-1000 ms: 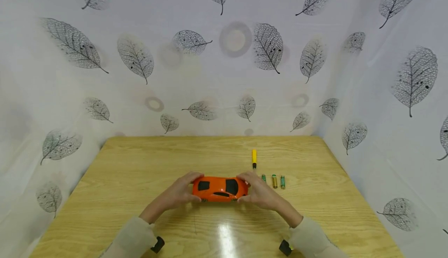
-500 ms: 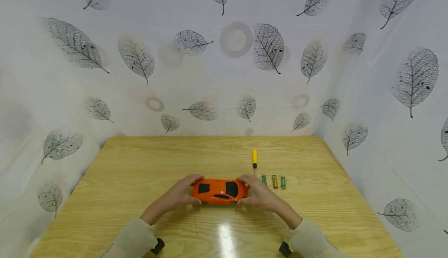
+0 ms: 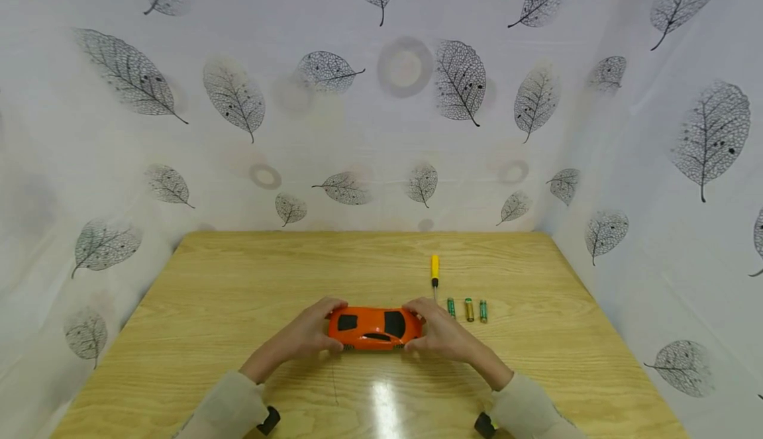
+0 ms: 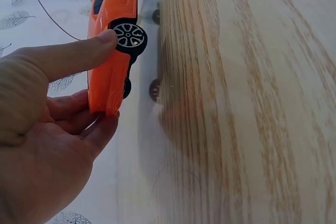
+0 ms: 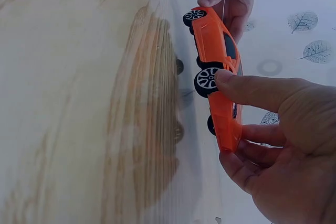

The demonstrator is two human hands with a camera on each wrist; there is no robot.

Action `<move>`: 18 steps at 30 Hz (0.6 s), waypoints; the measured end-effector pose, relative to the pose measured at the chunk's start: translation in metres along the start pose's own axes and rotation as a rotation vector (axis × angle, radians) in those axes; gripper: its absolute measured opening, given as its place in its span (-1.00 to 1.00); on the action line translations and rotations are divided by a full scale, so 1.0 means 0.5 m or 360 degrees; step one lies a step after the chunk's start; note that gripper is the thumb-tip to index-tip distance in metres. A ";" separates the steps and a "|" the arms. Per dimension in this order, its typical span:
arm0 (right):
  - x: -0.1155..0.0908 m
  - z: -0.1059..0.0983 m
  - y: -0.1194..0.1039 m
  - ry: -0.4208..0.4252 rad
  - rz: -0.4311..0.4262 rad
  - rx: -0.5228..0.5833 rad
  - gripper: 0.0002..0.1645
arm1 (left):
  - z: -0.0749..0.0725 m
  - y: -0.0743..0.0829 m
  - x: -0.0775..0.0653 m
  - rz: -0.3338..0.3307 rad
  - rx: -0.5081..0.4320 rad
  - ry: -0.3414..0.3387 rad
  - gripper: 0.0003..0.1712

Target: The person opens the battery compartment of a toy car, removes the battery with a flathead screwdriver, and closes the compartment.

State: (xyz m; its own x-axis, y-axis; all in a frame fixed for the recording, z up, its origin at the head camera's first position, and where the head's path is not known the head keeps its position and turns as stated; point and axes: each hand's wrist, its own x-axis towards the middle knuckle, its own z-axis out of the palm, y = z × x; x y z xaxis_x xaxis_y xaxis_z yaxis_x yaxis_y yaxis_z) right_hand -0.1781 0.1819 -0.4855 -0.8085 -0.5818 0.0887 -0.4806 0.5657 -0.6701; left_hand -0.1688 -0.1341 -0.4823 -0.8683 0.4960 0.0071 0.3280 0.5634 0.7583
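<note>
An orange toy car (image 3: 369, 318) with dark windows is held between both hands at the middle of the table. My left hand (image 3: 312, 328) grips the end at the left, its thumb by a silver-spoked wheel (image 4: 128, 35) in the left wrist view. The other end is in my right hand (image 3: 438, 330), whose thumb presses near a wheel (image 5: 207, 78) in the right wrist view. The wheels stand a little apart from their reflections in the glossy tabletop, so the car hangs just above it. Its underside is hidden.
On the wooden table (image 3: 238, 273) a yellow-handled screwdriver (image 3: 434, 267) lies behind the right hand. Three batteries, a left one (image 3: 451, 306), a middle one (image 3: 469, 310) and a right one (image 3: 483, 311), lie beside it. A leaf-print curtain (image 3: 357, 128) surrounds the table. A thin dark line (image 3: 335, 386) shows near the left hand.
Both hands have brought the car slightly down in the head view, and its near side shows a bit more. The grips stay the same; the screwdriver and batteries have not moved.
</note>
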 end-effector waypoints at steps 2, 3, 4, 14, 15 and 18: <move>0.001 0.002 0.002 -0.0001 -0.0006 -0.0012 -0.18 | 0.000 0.000 -0.001 -0.0015 0.0000 0.0002 -0.11; 0.002 0.003 0.003 -0.0004 -0.0008 -0.0020 -0.18 | 0.001 0.000 -0.002 -0.0020 0.0001 0.0005 -0.11; 0.003 0.003 0.004 -0.0004 -0.0010 -0.0025 -0.18 | 0.001 0.001 -0.002 -0.0027 -0.0007 0.0005 -0.11; 0.005 0.008 0.010 -0.0012 0.0002 -0.0067 -0.18 | 0.010 -0.002 -0.002 -0.0034 -0.0008 0.0015 -0.10; 0.005 0.008 0.010 -0.0013 0.0004 -0.0070 -0.18 | 0.011 -0.001 -0.002 -0.0038 -0.0004 0.0014 -0.10; 0.005 0.009 0.011 -0.0013 0.0005 -0.0085 -0.18 | 0.013 -0.001 0.000 -0.0042 0.0002 0.0016 -0.10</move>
State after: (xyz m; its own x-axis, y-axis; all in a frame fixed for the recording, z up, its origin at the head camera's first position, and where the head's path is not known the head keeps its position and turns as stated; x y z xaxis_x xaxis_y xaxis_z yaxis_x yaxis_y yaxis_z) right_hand -0.1812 0.1811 -0.4924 -0.8073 -0.5846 0.0806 -0.4957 0.5976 -0.6302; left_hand -0.1665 -0.1301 -0.4870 -0.8804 0.4742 -0.0061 0.3054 0.5768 0.7577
